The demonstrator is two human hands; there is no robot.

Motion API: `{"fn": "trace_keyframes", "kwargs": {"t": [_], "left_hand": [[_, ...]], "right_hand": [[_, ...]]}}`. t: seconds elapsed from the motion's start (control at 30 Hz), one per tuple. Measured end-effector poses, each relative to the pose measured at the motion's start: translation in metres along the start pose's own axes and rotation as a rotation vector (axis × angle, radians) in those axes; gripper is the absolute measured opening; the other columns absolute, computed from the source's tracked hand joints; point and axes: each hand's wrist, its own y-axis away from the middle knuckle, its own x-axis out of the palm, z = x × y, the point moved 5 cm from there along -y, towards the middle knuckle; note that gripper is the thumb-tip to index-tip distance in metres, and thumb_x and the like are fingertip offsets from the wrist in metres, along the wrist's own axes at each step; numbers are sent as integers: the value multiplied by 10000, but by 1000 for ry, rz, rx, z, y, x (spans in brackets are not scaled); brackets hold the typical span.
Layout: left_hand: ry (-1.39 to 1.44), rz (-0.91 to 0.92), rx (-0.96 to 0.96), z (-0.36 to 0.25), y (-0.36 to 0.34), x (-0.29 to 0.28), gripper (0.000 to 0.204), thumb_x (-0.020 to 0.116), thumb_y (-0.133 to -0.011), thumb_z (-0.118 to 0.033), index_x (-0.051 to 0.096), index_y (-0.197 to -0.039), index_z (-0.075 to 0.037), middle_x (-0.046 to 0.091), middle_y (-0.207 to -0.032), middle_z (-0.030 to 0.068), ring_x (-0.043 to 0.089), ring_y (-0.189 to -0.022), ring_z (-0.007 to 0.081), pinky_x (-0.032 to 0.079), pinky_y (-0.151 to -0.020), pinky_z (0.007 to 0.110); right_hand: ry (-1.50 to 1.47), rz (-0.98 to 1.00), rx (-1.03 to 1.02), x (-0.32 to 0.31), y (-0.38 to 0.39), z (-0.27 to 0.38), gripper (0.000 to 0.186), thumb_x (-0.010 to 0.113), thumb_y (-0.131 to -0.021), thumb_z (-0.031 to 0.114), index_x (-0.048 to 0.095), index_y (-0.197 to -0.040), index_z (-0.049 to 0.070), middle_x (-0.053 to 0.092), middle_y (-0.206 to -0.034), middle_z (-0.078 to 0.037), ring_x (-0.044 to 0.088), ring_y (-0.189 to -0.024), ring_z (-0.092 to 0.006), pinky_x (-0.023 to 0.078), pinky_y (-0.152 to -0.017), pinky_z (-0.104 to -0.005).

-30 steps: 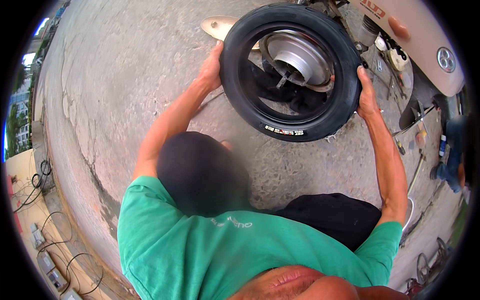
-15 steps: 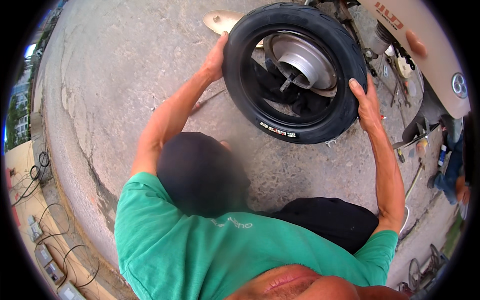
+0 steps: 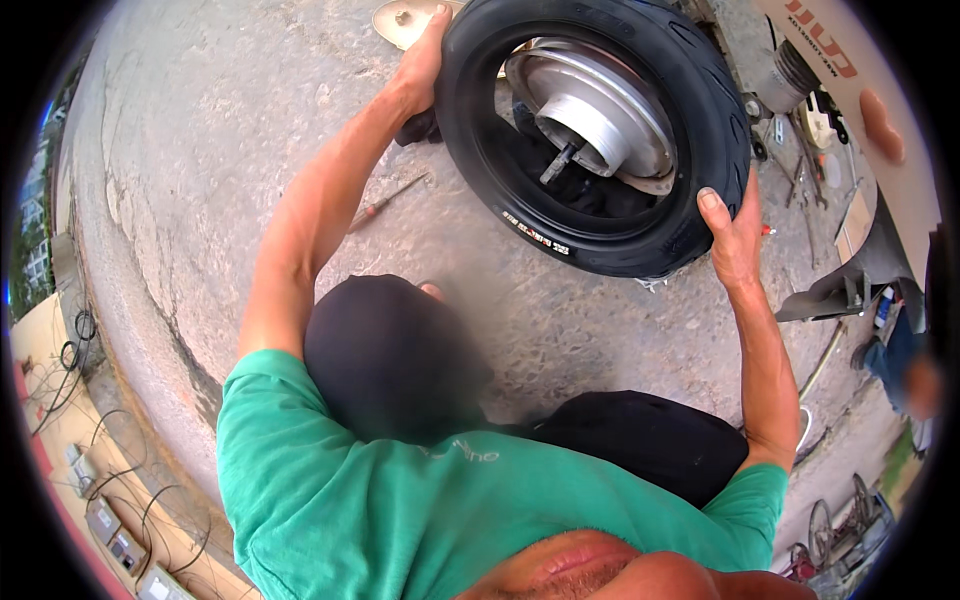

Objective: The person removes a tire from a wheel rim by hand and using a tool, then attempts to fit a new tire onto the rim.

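Note:
A black rubber tyre (image 3: 470,150) is held tilted in front of me, between both hands. My left hand (image 3: 420,62) grips its left side, thumb toward the upper edge. My right hand (image 3: 735,230) clasps its lower right side, with the thumb on the near sidewall and the other fingers mostly hidden behind. Through the tyre's opening shows a silver wheel hub (image 3: 585,120) with a dark axle (image 3: 560,162) sticking out of its centre. Black cloth lies beneath the hub. Whether tyre and hub touch, I cannot tell.
A screwdriver (image 3: 372,210) lies on the concrete left of the tyre. A round cream-coloured cover (image 3: 405,20) is at the far left. Wrenches (image 3: 808,180) and other tools lie at right, beside a pale vehicle panel (image 3: 850,70). Another person's leg (image 3: 890,365) shows at the right edge.
The tyre has tipped a little, its left side rising, with both hands still on it. The whole view has shifted slightly, so the hub and floor things sit in different places.

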Motion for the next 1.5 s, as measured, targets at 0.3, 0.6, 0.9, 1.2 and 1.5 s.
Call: {"fn": "trace_keyframes", "kwargs": {"t": [0.3, 0.6, 0.9, 1.2, 1.5], "left_hand": [[142, 16, -1, 2, -16, 0, 576, 380, -1066, -499, 551, -1375, -45, 643, -1321, 102, 627, -1168, 238, 474, -1068, 392], [66, 284, -218, -10, -61, 23, 584, 450, -1038, -523, 592, -1335, -40, 672, -1271, 115, 655, -1110, 217, 513, -1012, 363], [22, 279, -229, -18, -93, 47, 641, 450, -1031, -539, 601, -1313, 17, 685, -1244, 149, 663, -1102, 234, 512, -1007, 357], [-32, 320, -256, -27, -133, 61, 721, 380, -1033, -585, 592, -1303, 50, 689, -1215, 165, 664, -1092, 247, 512, -998, 371], [-98, 149, -182, -29, -139, 38, 824, 406, -1002, -639, 522, -1360, 94, 611, -1340, 184, 589, -1214, 258, 441, -1071, 375]], "right_hand": [[-187, 8, 81, 3, 2, -18, 993, 799, -723, 386, 329, -1479, -53, 507, -1365, -170, 512, -1246, -248, 386, -1085, -369], [-309, 42, 106, -13, 0, -39, 976, 816, -739, 385, 353, -1475, -57, 503, -1411, -156, 504, -1277, -238, 370, -1108, -375], [-318, -99, 236, -19, 5, -56, 893, 824, -732, 278, 405, -1451, -45, 537, -1380, -133, 521, -1249, -216, 397, -1088, -354], [-240, -272, 267, -5, -11, -40, 853, 788, -782, 384, 450, -1431, -54, 563, -1351, -157, 534, -1219, -229, 396, -1074, -345], [-262, -276, 213, -1, -16, -37, 827, 787, -781, 364, 469, -1421, -52, 581, -1332, -156, 549, -1204, -234, 405, -1064, -340]]}}
